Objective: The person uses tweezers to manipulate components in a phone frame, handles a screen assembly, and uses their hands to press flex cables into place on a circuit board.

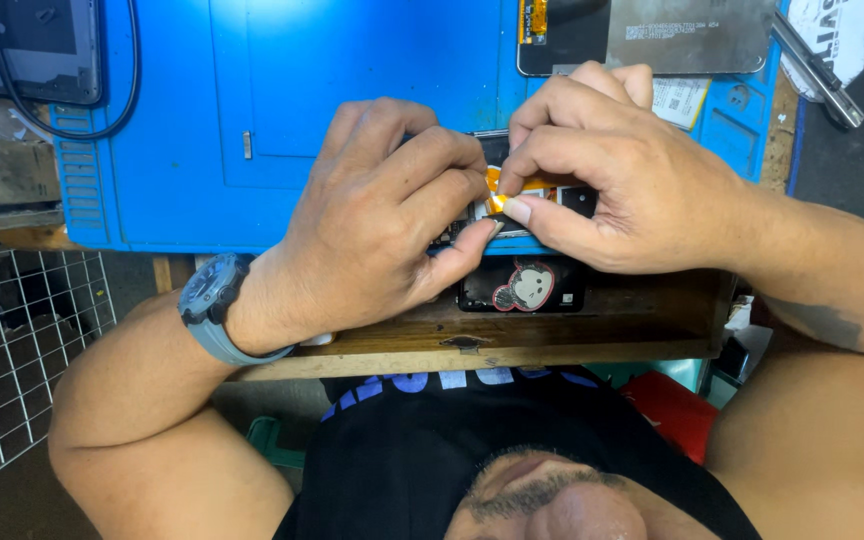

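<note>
Fingertips of the left hand (377, 215) and right hand (617, 180) pinch together on an orange flex strip (498, 192) of an opened dark phone (522, 285) at the near edge of a blue work mat (252, 110). The mat covers a worn wooden bench (552, 335). A detached screen panel (652, 35) lies at the far edge, a wire grid (12, 340) at left.

Place: repair workshop | blue work mat (282, 120) | worn wooden bench (572, 335) | loose screen panel (652, 35)
</note>
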